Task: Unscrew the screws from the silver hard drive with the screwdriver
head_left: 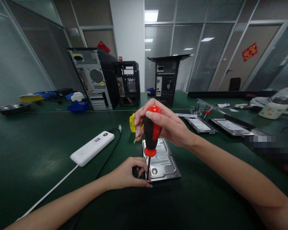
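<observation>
A silver hard drive [162, 159] lies flat on the green table [38, 153] in front of me. My right hand [169, 126] grips the black-and-red handle of a screwdriver [151, 134], held upright with its tip down at the drive's near left corner. My left hand [129, 174] rests on the table at that corner, fingers pinched around the screwdriver's shaft close to the tip. Whatever sits under the tip is hidden by my fingers.
A white power bank [92, 148] with cables lies to the left. A yellow object [132, 123] sits behind my hands. Two more hard drives [200, 124] [231, 126] lie at the right. Three computer towers [93, 78] [128, 83] [166, 80] stand at the back, bins at far left.
</observation>
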A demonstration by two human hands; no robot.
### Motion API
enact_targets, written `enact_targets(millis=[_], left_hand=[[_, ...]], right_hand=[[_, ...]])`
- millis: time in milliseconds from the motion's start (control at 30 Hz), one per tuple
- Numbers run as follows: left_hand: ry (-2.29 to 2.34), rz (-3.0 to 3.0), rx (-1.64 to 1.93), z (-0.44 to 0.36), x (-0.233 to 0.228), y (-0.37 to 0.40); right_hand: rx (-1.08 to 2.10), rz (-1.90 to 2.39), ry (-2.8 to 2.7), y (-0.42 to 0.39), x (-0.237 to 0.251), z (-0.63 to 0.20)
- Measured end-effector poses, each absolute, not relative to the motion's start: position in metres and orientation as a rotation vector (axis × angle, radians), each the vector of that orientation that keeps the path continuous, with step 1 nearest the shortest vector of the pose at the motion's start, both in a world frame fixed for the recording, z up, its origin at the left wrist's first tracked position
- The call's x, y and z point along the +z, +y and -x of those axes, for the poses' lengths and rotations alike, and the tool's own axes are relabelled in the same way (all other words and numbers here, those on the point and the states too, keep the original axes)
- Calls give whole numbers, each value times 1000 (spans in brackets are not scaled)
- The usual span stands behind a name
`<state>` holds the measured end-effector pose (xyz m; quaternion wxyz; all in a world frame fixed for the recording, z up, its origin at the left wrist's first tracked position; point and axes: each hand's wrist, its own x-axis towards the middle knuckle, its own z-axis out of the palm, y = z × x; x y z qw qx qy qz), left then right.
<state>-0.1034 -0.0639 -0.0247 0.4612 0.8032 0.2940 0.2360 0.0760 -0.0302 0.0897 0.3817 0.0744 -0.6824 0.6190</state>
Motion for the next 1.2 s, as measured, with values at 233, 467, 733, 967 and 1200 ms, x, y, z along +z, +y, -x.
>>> enact_targets(millis=[233,467,733,967,1200], left_hand=[[726,-1980,580,104,-26,-64],[728,-1962,565,104,-24,-64],[729,-1981,583,104,-27,-64],[715,-1950,583,104,-24,-65],[764,-1957,554,105,-24,-65]], right_hand=[[1545,-180,-1740,-31,88,-72],[1663,-119,-1737,-35,91,-76],[1584,-276,-1738,-29,87,-70],[1588,-243,-1734,-37,82,-69],[1679,-196,-1726,-39,84,-72]])
